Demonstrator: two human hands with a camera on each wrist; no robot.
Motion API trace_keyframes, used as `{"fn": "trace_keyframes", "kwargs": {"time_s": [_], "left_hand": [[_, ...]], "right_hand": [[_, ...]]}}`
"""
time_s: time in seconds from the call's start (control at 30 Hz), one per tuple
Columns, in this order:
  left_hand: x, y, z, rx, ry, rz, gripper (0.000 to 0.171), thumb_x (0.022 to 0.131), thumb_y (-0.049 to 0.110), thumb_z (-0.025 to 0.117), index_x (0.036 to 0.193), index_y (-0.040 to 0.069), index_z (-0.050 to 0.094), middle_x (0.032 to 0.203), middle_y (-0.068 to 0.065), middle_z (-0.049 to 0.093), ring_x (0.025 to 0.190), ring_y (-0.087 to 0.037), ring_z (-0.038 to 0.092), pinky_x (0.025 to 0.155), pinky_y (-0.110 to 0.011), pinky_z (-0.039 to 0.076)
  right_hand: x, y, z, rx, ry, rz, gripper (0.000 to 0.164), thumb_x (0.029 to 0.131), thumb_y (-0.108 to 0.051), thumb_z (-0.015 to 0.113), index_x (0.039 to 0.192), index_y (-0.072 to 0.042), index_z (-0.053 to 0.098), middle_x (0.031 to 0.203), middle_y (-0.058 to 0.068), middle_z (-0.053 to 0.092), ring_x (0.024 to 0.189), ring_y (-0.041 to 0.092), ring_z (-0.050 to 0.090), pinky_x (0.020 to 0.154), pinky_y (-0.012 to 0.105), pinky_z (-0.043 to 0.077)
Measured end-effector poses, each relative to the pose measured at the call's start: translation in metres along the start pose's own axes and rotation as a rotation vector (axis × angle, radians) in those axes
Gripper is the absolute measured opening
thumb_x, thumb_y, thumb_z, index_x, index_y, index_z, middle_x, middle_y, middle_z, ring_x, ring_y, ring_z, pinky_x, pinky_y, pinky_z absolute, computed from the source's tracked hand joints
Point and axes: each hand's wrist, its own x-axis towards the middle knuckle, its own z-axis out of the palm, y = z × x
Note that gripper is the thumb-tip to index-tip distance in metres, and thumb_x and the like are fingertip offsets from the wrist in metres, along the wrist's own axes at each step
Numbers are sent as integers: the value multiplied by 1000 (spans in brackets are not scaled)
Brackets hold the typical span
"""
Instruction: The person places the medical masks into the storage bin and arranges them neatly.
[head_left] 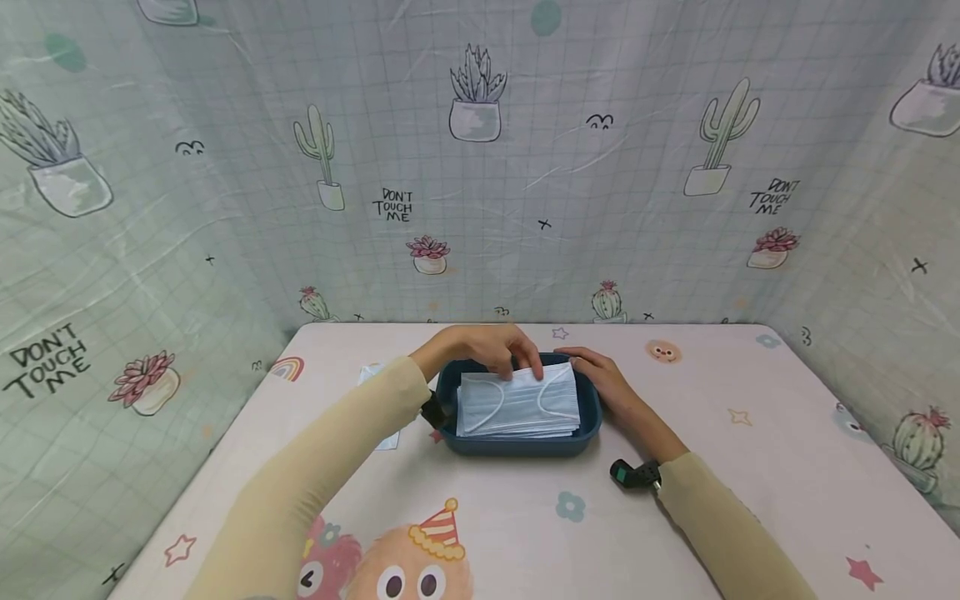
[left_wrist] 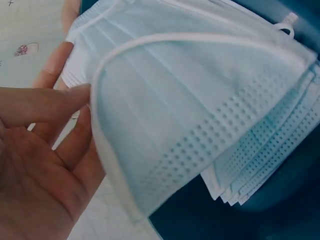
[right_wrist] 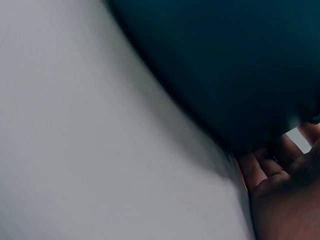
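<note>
A dark blue plastic bin (head_left: 517,447) stands on the table with a stack of light blue pleated face masks (head_left: 517,408) inside it. From above, my left hand (head_left: 498,346) reaches over the bin's back rim. In the left wrist view the left thumb and fingers pinch the edge of the top face mask (left_wrist: 150,105), whose near part is lifted off the masks below (left_wrist: 270,155). At the bin's right back corner my right hand (head_left: 609,383) grips the rim. The right wrist view shows its fingers (right_wrist: 252,172) bent against the bin's outer wall (right_wrist: 215,65).
Another light blue mask (head_left: 387,442) lies on the table left of the bin, partly hidden by my left forearm. The white table (head_left: 712,383) has printed cartoon figures. A patterned curtain (head_left: 540,167) hangs behind it and along both sides.
</note>
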Motion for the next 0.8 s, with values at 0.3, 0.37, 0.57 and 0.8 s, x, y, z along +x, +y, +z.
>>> {"fn": "trace_keyframes", "kwargs": {"time_s": [0.3,0.37,0.57,0.8], "left_hand": [[7,-2,7,191,25,-21,49,82,-26,51,118,0,72,109,-12,70,91,-17,56,73,-22,42],[7,-2,8,216,34,-22,49,82,-25,51,117,1,73,111,-12,70,93,-17,56,77,-22,43],[11,-6,8,258,57,13,50,82,-23,52,118,4,74,116,-11,73,96,-16,59,81,-22,44],[13,-9,7,323,127,41,48,83,-19,59,121,6,74,116,-11,75,104,-20,67,89,-27,49]], "right_hand": [[1,0,-2,-3,-2,-24,43,108,-21,49,147,-3,55,155,20,51,151,35,38,127,56,24],[2,0,-2,-2,-1,-22,43,108,-21,49,147,-3,55,155,20,51,151,35,39,127,55,25],[2,-1,-2,5,-4,-21,44,108,-23,49,147,-4,55,155,20,51,150,34,39,125,54,27],[3,-1,-2,-4,-14,-16,44,109,-25,49,148,-5,55,157,19,50,150,34,40,125,54,29]]}}
